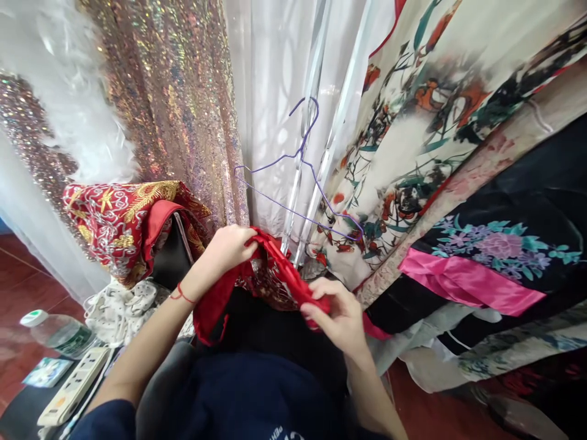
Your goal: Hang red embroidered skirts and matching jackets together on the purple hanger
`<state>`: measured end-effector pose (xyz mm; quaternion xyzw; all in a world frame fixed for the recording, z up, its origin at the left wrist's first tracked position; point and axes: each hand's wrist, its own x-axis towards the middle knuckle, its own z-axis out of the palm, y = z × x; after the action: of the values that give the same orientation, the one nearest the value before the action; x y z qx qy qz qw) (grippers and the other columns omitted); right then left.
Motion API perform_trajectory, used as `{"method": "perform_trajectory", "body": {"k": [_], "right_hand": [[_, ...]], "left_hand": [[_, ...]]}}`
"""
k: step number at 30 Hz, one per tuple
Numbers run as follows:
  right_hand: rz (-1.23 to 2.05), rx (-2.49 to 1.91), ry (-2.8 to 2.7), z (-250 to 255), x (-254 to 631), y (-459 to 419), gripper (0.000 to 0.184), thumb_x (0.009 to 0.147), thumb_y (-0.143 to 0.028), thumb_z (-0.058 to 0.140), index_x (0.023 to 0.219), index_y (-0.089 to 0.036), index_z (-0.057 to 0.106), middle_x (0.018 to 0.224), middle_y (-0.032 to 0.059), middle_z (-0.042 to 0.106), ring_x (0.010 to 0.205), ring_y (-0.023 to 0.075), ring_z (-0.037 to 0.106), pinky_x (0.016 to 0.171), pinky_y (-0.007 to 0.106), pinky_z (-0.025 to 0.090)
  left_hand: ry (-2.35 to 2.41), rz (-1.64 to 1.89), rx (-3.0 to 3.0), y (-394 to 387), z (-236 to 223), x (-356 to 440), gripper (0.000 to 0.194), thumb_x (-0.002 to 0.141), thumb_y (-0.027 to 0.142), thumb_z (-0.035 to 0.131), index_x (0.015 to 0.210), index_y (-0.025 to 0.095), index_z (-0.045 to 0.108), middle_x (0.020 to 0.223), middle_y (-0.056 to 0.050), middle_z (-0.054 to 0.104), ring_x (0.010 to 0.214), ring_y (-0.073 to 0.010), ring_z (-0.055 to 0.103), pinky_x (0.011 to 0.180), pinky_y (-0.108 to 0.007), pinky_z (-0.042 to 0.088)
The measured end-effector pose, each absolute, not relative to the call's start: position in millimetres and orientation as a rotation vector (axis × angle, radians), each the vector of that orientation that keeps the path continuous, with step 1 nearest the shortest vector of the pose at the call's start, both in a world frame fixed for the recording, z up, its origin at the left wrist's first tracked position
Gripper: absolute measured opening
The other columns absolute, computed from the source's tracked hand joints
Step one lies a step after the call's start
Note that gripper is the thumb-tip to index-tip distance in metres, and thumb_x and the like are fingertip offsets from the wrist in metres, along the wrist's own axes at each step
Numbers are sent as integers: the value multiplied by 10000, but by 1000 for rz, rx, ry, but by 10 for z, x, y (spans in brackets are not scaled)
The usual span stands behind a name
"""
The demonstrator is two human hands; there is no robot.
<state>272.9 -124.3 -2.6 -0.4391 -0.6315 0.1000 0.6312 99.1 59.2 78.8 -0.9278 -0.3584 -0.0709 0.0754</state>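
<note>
A red garment [279, 260] with a shiny waistband-like edge and a patterned lower part is stretched between both hands above my lap. My left hand [230, 249] grips its upper left end, a loose red strip hanging below the wrist. At the right end, my right hand [334, 310] pinches the same edge between thumb and fingers. Just beyond the cloth is a purple wire hanger [300, 156] with nothing on it. A red brocade garment with gold embroidery [119, 214] is draped over a dark chair back on the left.
Sequined fabric [174, 91] and white feathers [76, 91] hang at left. Floral cloth [413, 153] and black clothing with a pink sash [472, 281] hang at right. A bottle [62, 333], a power strip [73, 388] and white dotted cloth [123, 315] lie at lower left.
</note>
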Motion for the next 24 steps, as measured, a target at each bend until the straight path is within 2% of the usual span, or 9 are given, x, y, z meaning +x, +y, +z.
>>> {"method": "perform_trajectory", "body": {"k": [2,4,6,8,10,12,15,19,24], "right_hand": [[563,-820,-1466,-135,2719,-1049,398,916,-594,606,1152,-286,521,847,17,696,648,183,681,601,324,551],[627,-848,-1425,-240,2808,-793,452,960,-605,509,1277,-294,428,954,39,699,721,193,700,717,389,583],[476,-1092,-1396,-306,2916,-541,592,895,-577,635,1348,-272,404,1195,107,649,1048,245,681,988,488,523],[442,-1254,-1465,-334,2949,-352,848,796,-589,744,1461,-247,343,1442,165,506,1359,307,506,1174,544,362],[568,-1218,-1587,-353,2860,-252,1037,762,-632,752,1559,-236,221,1565,178,391,1465,330,392,1226,545,290],[654,-1107,-1680,-398,2659,-225,1184,715,-668,773,1602,-224,126,1596,181,364,1468,341,398,1228,530,299],[532,-1117,-1729,-551,2239,-208,1383,587,-674,852,1621,-205,64,1629,199,304,1490,373,357,1225,537,303],[176,-1390,-1531,-862,1642,30,1363,640,-660,815,1622,-153,17,1649,249,229,1520,396,281,1199,606,301],[-18,-1702,-1330,-1122,1161,641,1113,760,-625,712,1548,11,249,1598,378,217,1522,494,172,1124,738,258]], "left_hand": [[-1063,-198,-2680,638,1005,995,332,953,239,407,989,165,729,940,-150,759,879,-299,719,704,-338,455],[-1062,-231,-2587,696,1191,995,356,980,268,376,1038,167,711,904,-150,749,854,-308,718,694,-340,454],[-1062,-309,-2543,771,1320,994,369,998,303,358,1047,166,697,852,-141,733,813,-300,709,697,-338,452],[-1043,-427,-2575,872,1392,999,357,994,306,366,968,158,689,796,-125,708,758,-270,684,697,-325,442],[-998,-610,-2682,1002,1429,1007,318,971,276,396,833,153,655,727,-92,669,684,-220,630,680,-299,417],[-970,-887,-2795,1144,1467,1010,288,941,234,437,697,163,574,633,-41,595,617,-168,541,647,-272,377],[-1082,-1360,-2893,1312,1578,980,347,904,154,483,566,191,416,530,16,434,564,-118,397,593,-260,306],[-1203,-2064,-2953,1345,1842,910,413,958,130,441,557,204,378,526,32,356,522,-91,270,542,-259,268],[-1153,-2864,-2548,1231,2208,766,409,907,-42,413,563,180,418,548,51,273,533,-76,260,610,-222,350]]}}
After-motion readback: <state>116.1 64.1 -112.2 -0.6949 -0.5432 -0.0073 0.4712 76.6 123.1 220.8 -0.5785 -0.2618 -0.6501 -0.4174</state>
